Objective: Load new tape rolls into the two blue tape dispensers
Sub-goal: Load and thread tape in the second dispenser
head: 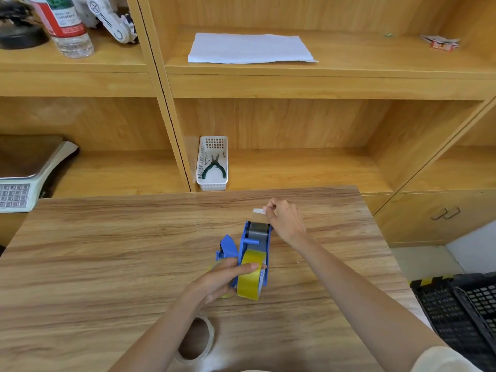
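Observation:
A blue tape dispenser (pixel 253 238) lies on the wooden table (pixel 107 251) with a yellowish tape roll (pixel 251 275) mounted in it. My left hand (pixel 224 277) grips the dispenser and roll from the left, thumb across the roll. My right hand (pixel 284 220) pinches the white-tipped free end of the tape (pixel 259 211) past the dispenser's front roller. A second blue dispenser (pixel 227 247) lies just left of the first, partly hidden behind my left hand. A near-empty clear tape roll (pixel 197 340) lies flat near the table's front edge, under my left forearm.
A white basket with pliers (pixel 212 163) stands on the low shelf behind the table. A weighing scale (pixel 24 173) sits at the left. A sheet of paper (pixel 249 48) and a bottle (pixel 63 25) are on upper shelves. Black crates (pixel 461 310) stand at the lower right.

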